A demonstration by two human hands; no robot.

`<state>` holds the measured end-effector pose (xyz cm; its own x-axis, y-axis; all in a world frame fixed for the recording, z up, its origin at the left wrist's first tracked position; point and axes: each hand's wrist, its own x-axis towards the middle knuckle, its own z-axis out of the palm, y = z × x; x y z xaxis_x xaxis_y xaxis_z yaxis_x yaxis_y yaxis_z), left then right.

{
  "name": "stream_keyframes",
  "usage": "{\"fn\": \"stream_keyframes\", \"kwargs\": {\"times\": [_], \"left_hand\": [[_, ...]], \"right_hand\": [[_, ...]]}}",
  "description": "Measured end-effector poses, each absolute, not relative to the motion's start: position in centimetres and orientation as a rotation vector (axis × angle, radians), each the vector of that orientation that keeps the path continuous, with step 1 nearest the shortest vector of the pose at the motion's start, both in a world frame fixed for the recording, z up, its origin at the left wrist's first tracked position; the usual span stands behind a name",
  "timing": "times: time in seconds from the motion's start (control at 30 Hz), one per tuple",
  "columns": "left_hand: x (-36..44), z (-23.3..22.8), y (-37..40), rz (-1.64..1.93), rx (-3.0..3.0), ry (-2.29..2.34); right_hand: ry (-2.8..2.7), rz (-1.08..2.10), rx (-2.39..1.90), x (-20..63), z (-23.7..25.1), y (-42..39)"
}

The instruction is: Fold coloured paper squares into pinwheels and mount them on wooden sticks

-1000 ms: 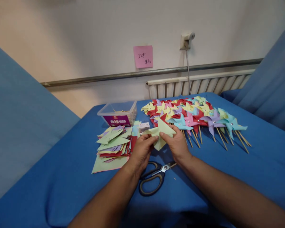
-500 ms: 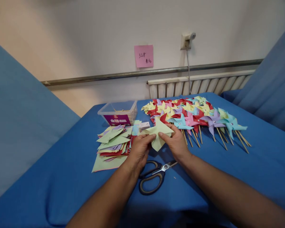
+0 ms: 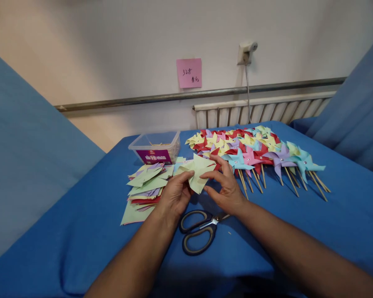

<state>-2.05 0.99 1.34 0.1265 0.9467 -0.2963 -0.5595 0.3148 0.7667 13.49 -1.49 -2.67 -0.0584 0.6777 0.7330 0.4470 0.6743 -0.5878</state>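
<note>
A pale green paper pinwheel without a stick is held up in front of me, its blades folded in toward the middle. My left hand is closed on its left side, thumb on the front near the centre and the other fingers behind. At the right edge, my right hand has its bent fingertips on the paper, index finger over the front and thumb lower down. Below both hands, dark-handled scissors lie partly spread on the blue cloth, their blade tips close to my right wrist.
Left of my hands is a pile of cut coloured paper. Behind it stands a clear plastic box with thin sticks inside. Finished pinwheels on sticks cover the back right of the blue-covered table. Blue curtains hang at both sides.
The pinwheel has shifted slightly left and turned. My right thumb has left its front centre, and the right fingers have spread and moved to its right edge. The left hand keeps its hold.
</note>
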Motion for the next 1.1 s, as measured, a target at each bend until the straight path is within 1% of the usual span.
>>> {"fn": "stream_keyframes", "kwargs": {"times": [0.37, 0.67, 1.1], "left_hand": [[-1.7, 0.8, 0.6, 1.177, 0.782, 0.853], [-1.1, 0.9, 0.0, 1.169, 0.79, 0.902], [-1.2, 1.1, -0.1, 1.172, 0.796, 0.965]], "right_hand": [[-1.584, 0.28, -0.948, 13.4, -2.2, -1.7], [-1.48, 0.262, -1.027, 13.1, -2.3, -1.8], [-1.48, 0.371, -1.067, 12.9, -3.0, -1.8]]}}
